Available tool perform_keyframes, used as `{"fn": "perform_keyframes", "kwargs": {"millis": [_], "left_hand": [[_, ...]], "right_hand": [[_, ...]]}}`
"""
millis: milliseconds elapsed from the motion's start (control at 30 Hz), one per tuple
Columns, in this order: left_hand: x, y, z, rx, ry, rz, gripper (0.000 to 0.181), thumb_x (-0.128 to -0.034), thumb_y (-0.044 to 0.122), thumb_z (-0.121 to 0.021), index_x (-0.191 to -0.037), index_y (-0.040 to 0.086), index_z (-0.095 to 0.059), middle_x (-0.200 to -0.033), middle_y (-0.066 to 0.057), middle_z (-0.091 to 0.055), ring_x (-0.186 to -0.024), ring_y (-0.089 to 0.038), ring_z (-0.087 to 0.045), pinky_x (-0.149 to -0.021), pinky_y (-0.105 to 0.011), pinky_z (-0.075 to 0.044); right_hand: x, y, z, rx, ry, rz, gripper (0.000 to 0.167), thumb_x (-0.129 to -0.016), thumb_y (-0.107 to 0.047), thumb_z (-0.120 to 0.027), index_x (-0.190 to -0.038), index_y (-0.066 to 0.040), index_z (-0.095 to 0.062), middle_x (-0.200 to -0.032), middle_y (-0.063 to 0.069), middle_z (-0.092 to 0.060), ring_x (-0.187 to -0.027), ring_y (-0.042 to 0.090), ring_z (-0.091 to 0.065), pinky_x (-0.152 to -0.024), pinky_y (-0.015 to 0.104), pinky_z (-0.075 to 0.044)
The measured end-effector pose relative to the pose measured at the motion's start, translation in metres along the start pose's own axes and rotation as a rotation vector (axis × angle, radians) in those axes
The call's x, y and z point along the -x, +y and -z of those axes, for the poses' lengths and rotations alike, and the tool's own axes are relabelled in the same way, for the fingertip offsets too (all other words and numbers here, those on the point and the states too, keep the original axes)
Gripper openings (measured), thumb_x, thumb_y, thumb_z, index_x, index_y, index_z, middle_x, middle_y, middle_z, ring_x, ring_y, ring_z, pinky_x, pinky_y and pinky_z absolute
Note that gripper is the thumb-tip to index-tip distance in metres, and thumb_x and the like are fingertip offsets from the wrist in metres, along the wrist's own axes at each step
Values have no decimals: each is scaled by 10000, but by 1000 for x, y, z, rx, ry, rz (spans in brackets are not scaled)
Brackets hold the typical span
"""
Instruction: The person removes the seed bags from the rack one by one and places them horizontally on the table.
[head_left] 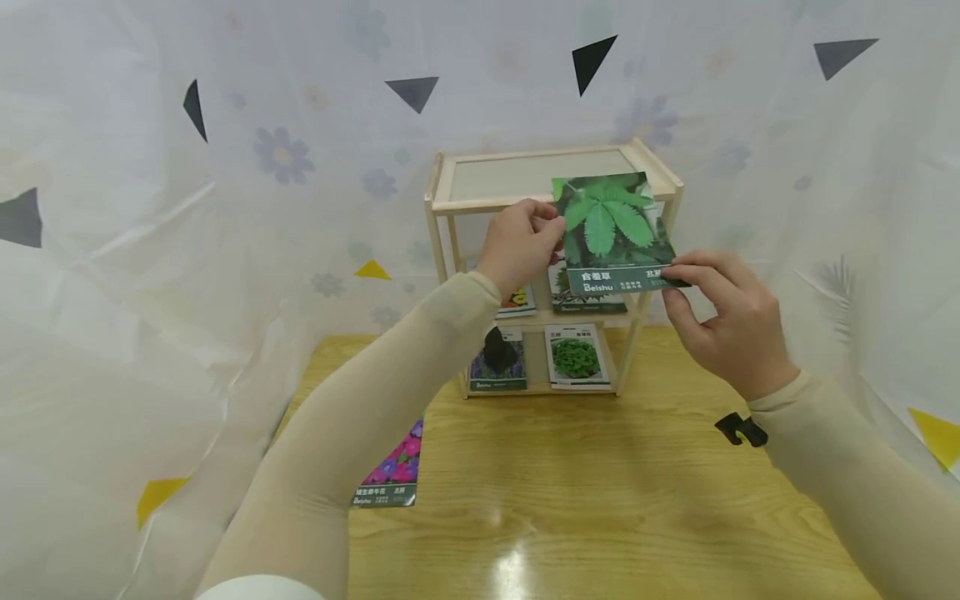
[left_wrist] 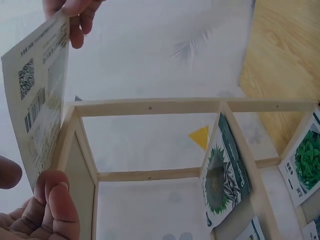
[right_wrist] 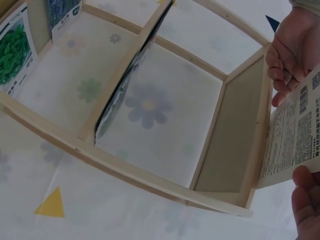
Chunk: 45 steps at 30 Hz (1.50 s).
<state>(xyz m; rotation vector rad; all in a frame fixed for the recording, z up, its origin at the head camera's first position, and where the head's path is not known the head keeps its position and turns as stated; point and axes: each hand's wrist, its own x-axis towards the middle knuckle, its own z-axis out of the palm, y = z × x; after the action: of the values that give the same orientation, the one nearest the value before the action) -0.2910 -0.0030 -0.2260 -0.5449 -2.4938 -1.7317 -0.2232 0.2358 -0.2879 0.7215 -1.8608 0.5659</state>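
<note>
A seed packet (head_left: 611,225) with a green leaf picture is held up in front of the top of a small wooden rack (head_left: 502,179). My right hand (head_left: 723,312) pinches its lower right corner between thumb and fingers. At the packet's left edge is my left hand (head_left: 522,242), its fingers curled and the edge between thumb and fingertips. The left wrist view shows the packet's printed back (left_wrist: 42,95) and the left fingers (left_wrist: 62,205) at its corner. In the right wrist view the right thumb and a finger lie along the packet's near edge.
Lower tiers of the rack hold a spiky-plant packet (head_left: 585,304), a leafy green packet (head_left: 576,358) and a purple-flower packet (head_left: 498,383). Another packet (head_left: 393,475) with pink and purple flowers lies on the wooden table (head_left: 600,500), partly behind the left forearm. Patterned sheeting (head_left: 300,67) surrounds the table.
</note>
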Motion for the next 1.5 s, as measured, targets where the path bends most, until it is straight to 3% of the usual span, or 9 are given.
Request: {"fn": "perform_keyframes", "kwargs": {"millis": [167,367,533,733,867,1167,1267,1500], "left_hand": [[1,-2,-2,109,-28,61,243,-998,159,-532,-1233,98,-539,-867,-101,-638,-771,-247,-643,-658,-276,-557],[4,-5,-4,149,-44,85,234,-978,89,-554,-1210,94,-534,-829,-102,-628,-752,-273,-640,-641,-272,-551],[8,-10,-6,168,-55,81,242,-971,75,-563,-1209,88,-519,-809,-109,-623,-732,-276,-636,-626,-277,-547],[10,-16,-7,167,-56,58,241,-971,83,-568,-1205,108,-517,-738,-118,-603,-658,-277,-615,-574,-303,-540],[11,-19,-8,189,-52,55,237,-969,74,-570,-1196,127,-523,-712,-119,-581,-617,-271,-605,-569,-330,-554],[15,-26,-9,199,-66,48,210,-963,69,-581,-1161,119,-529,-692,-133,-576,-586,-281,-609,-560,-363,-566],[16,-28,-10,210,-68,51,209,-959,62,-586,-1153,117,-528,-694,-134,-572,-577,-277,-609,-557,-371,-567],[17,-34,-13,233,-73,55,226,-958,56,-586,-1166,119,-524,-705,-139,-581,-583,-281,-617,-560,-376,-569]], "right_hand": [[9,0,-4,-36,3,20,354,-932,-266,-534,-951,35,-719,-995,206,-643,-895,357,-601,-882,193,-411],[20,0,-7,-74,-6,7,398,-944,-315,-543,-953,50,-699,-1040,265,-589,-935,390,-566,-897,166,-387],[27,2,-9,-98,-23,-21,436,-945,-358,-549,-979,55,-682,-1118,285,-554,-986,396,-549,-929,163,-379],[38,3,-12,-86,-62,-85,578,-930,-502,-548,-1056,53,-650,-1295,250,-522,-1017,382,-556,-805,212,-390],[43,5,-16,-139,-82,-122,623,-926,-524,-549,-1113,65,-624,-1346,220,-507,-1012,356,-556,-842,163,-403],[45,3,-20,-219,-93,-219,513,-925,-231,-622,-1358,9,-490,-1142,219,-572,-944,276,-558,-854,182,-433],[46,3,-20,-206,-109,-248,510,-899,-125,-640,-1369,-1,-487,-1118,214,-566,-942,264,-548,-825,199,-433],[50,4,-23,-187,-156,-317,530,-863,27,-650,-1368,7,-492,-964,148,-545,-864,155,-510,-746,119,-420]]}}
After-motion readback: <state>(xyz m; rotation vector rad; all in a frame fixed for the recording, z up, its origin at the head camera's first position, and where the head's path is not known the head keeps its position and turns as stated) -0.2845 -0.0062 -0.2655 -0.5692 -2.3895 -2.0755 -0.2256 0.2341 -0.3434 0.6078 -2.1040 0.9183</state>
